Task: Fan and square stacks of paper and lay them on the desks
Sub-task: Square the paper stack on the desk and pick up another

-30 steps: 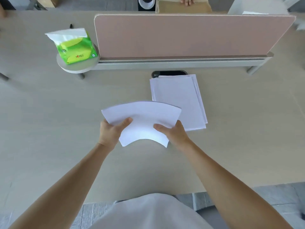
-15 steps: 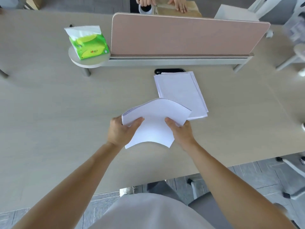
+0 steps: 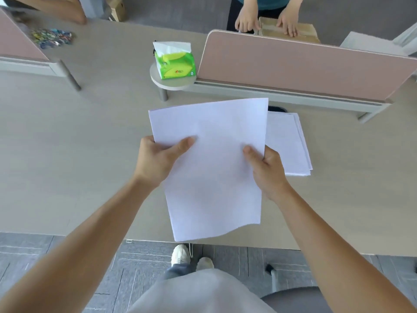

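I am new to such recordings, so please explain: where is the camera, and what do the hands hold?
There is no machine: a person works with bare hands, and a camera worn on the head looks down at them. The left hand and right hand each have a grip on one side of a stack of white paper sheets above the pale beige desk. A second white paper stack lies flat on the desk, to its right. Farther back stand a green tissue pack and a pink divider panel.
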`<state>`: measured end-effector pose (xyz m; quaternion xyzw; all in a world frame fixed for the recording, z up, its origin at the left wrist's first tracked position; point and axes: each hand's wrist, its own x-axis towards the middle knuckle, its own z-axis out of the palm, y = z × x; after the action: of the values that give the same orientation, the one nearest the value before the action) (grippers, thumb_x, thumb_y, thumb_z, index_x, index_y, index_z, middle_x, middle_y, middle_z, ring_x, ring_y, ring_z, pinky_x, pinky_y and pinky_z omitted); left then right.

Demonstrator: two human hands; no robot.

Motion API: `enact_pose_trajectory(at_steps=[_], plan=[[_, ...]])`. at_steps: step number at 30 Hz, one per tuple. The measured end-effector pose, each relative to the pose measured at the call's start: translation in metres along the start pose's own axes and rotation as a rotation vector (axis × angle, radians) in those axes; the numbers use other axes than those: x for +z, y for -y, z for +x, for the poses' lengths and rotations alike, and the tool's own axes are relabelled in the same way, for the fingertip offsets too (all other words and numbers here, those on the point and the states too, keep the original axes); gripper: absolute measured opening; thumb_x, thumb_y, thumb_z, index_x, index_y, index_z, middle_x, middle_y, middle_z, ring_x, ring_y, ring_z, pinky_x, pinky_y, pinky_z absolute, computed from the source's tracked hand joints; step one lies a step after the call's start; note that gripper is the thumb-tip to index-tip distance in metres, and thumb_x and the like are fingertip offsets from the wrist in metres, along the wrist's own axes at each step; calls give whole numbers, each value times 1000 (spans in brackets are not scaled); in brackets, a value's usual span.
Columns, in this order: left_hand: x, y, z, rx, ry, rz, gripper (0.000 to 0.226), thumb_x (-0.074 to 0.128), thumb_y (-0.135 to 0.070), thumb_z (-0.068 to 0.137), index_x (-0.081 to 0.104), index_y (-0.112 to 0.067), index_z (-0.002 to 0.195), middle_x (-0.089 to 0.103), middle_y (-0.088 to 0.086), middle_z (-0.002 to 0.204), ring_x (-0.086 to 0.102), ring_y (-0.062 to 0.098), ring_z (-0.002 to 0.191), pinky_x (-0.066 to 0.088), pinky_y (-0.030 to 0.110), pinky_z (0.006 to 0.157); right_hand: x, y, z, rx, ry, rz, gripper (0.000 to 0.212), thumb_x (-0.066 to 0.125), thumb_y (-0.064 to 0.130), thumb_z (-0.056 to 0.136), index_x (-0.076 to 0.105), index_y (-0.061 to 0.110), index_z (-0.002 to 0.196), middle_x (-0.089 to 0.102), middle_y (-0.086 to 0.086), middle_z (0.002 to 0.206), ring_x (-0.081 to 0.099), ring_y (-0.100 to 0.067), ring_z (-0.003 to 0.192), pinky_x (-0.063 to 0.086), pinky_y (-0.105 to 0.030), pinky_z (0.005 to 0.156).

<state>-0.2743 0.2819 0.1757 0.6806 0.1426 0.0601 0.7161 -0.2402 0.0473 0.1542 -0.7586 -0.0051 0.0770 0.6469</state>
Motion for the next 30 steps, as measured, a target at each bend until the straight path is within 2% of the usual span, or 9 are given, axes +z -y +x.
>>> enact_pose_trajectory(at_steps=[4,6,9,12,14,17,20,25,30], plan=[[-22,9,-27,-89,-51,-100,27,76,-42,78,78,-16,82,73,3,87,70,22,79,57,37,71,23,2,8,59,51,87,18,63,39,96,72,27,105,75,14,107,69,-8,104,53,-37,92],[-30,16,-46,-93,-113,-48,22,73,-38,86,75,-18,77,70,-3,77,66,15,68,54,29,62,42,3,10,72,105,131,20,62,41,96,73,27,105,75,10,111,69,-10,108,54,-35,93],[-47,26,-68,-90,-275,19,39,61,-24,97,60,-18,59,57,-13,52,52,2,45,41,16,47,79,9,6,52,159,96,19,60,34,99,72,20,97,76,9,92,68,-2,87,52,-16,75],[-87,35,-79,-113,-406,90,44,64,-29,96,57,-16,54,50,-11,48,47,8,42,38,19,46,114,9,-1,6,216,6,35,56,29,100,59,-2,83,63,-14,71,55,-19,62,37,-19,57],[-119,43,-88,-115,-451,93,41,66,-36,93,58,-9,63,50,-1,54,47,14,48,38,27,49,135,7,-10,10,285,-42,41,54,31,100,42,9,68,40,-2,56,33,-19,52,27,-24,53],[-162,50,-97,-114,-505,82,41,65,-36,94,55,-11,63,47,4,59,43,14,53,36,26,48,176,0,-27,15,364,-113,38,51,41,94,39,13,71,32,-14,67,27,-25,60,27,-29,57],[-210,58,-97,-205,-549,27,30,65,-35,92,61,-15,69,54,-2,59,49,14,53,41,25,48,226,-5,-43,-40,382,-228,35,48,28,101,31,20,71,27,5,65,24,-9,55,23,-28,52],[-305,79,-100,-270,-449,37,45,61,-38,90,64,7,93,56,8,75,53,19,69,42,35,61,308,3,-69,-65,301,-359,38,41,17,102,22,22,70,21,8,64,18,-7,50,17,-21,44],[-371,76,-87,-311,-340,134,28,56,-27,96,69,-3,87,61,5,72,56,19,63,45,32,58,366,4,-92,39,214,-361,35,42,19,101,24,21,71,22,8,64,18,-7,51,18,-21,44]])
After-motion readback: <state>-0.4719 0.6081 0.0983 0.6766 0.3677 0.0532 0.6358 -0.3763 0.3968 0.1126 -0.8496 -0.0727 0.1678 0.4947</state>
